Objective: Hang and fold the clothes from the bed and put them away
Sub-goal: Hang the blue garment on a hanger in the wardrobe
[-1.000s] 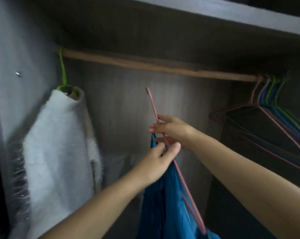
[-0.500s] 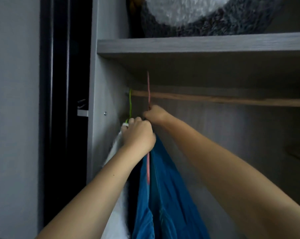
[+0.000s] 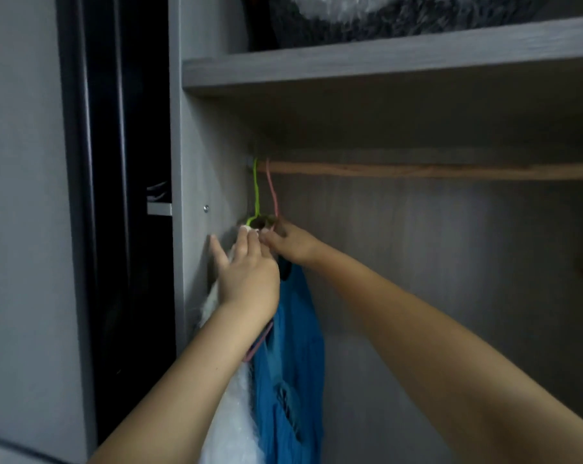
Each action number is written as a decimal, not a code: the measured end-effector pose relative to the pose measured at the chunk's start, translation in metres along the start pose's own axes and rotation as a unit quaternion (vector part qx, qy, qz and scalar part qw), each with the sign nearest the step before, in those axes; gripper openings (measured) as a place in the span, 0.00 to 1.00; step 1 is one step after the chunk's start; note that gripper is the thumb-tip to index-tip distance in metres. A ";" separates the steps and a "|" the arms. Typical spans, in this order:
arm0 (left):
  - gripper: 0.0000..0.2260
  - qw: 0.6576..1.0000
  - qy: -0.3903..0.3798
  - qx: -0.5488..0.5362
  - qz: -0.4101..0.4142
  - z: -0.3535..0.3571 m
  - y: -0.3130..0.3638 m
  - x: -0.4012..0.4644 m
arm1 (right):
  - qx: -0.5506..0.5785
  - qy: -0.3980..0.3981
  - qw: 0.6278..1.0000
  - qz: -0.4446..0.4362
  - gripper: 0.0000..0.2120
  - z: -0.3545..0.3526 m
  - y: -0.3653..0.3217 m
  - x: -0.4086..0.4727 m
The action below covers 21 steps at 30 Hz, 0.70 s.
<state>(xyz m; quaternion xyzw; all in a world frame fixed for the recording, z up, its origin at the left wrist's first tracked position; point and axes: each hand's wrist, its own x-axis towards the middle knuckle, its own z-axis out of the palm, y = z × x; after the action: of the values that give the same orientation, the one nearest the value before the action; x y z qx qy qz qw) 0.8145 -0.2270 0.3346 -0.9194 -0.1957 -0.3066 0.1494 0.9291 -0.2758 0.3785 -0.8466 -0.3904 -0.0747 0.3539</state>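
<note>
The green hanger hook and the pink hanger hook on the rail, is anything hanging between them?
No. In the head view the green hook and pink hook hang side by side on the wooden rail, with only bare rail between.

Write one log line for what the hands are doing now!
pink hanger: hooked on rod | blue garment: hanging | right hand: grips hanger neck | left hand: on white garment

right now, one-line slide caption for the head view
Both hands settle a blue garment on a pink hanger onto the closet rod.
</note>
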 end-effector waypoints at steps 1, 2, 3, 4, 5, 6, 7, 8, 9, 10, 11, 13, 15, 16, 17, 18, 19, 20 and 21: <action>0.26 1.000 0.005 0.007 0.011 -0.003 0.004 -0.002 | 0.004 0.011 1.000 0.010 0.23 -0.005 0.008 -0.007; 0.27 0.999 0.016 0.011 0.027 -0.006 0.011 -0.004 | -0.005 0.024 0.999 0.028 0.26 -0.011 0.018 -0.015; 0.27 0.998 0.030 0.006 0.047 -0.008 0.020 -0.008 | -0.028 0.038 0.998 0.051 0.29 -0.017 0.031 -0.024; 0.26 0.996 0.044 -0.007 0.072 -0.009 0.032 -0.012 | -0.056 0.050 0.995 0.073 0.29 -0.025 0.046 -0.034; 0.24 0.993 0.052 -0.025 0.101 -0.009 0.045 -0.017 | -0.083 0.062 0.990 0.094 0.29 -0.033 0.062 -0.048; 0.23 0.989 0.053 -0.047 0.131 -0.007 0.060 -0.021 | -0.107 0.073 0.985 0.114 0.27 -0.041 0.079 -0.064; 0.21 0.983 0.052 -0.071 0.158 -0.005 0.076 -0.025 | -0.128 0.082 0.979 0.136 0.25 -0.049 0.096 -0.084; 0.19 0.977 0.051 -0.101 0.182 -0.002 0.092 -0.029 | -0.146 0.091 0.973 0.155 0.23 -0.056 0.112 -0.108; 0.16 0.969 0.052 -0.135 0.203 0.001 0.109 -0.032 | -0.162 0.100 0.966 0.175 0.21 -0.062 0.127 -0.133; 0.14 0.957 0.054 -0.173 0.225 0.006 0.127 -0.037 | -0.177 0.107 0.958 0.199 0.20 -0.069 0.143 -0.160; 0.13 0.942 0.053 -0.218 0.248 0.009 0.146 -0.043 | -0.191 0.112 0.948 0.227 0.19 -0.076 0.158 -0.190; 0.13 0.901 0.036 -0.315 0.295 0.016 0.188 -0.063 | -0.222 0.115 0.922 0.296 0.17 -0.090 0.184 -0.255; 0.13 0.859 0.007 -0.380 0.343 0.021 0.231 -0.092 | -0.245 0.111 0.887 0.375 0.13 -0.101 0.204 -0.326; 0.13 0.839 -0.010 -0.402 0.366 0.022 0.253 -0.110 | -0.253 0.106 0.868 0.413 0.12 -0.105 0.209 -0.362; 0.13 0.818 -0.030 -0.422 0.389 0.023 0.274 -0.129 | -0.259 0.104 0.849 0.449 0.11 -0.108 0.212 -0.398; 0.13 0.798 -0.046 -0.436 0.413 0.023 0.293 -0.149 | -0.260 0.103 0.830 0.483 0.09 -0.109 0.212 -0.433; 0.13 0.779 -0.059 -0.444 0.438 0.022 0.309 -0.171 | -0.262 0.102 0.810 0.515 0.07 -0.110 0.211 -0.465; 0.13 0.759 -0.071 -0.452 0.462 0.020 0.325 -0.195 | -0.263 0.102 0.786 0.550 0.06 -0.108 0.207 -0.498; 0.13 0.740 -0.081 -0.458 0.486 0.017 0.339 -0.219 | -0.256 0.106 0.761 0.586 0.06 -0.104 0.201 -0.532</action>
<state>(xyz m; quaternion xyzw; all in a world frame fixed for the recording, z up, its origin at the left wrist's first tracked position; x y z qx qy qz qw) 0.8153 -0.5772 0.1328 -0.8687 0.4305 -0.1695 -0.1770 0.7247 -0.7575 0.1325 -0.9561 0.2556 -0.0394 0.1382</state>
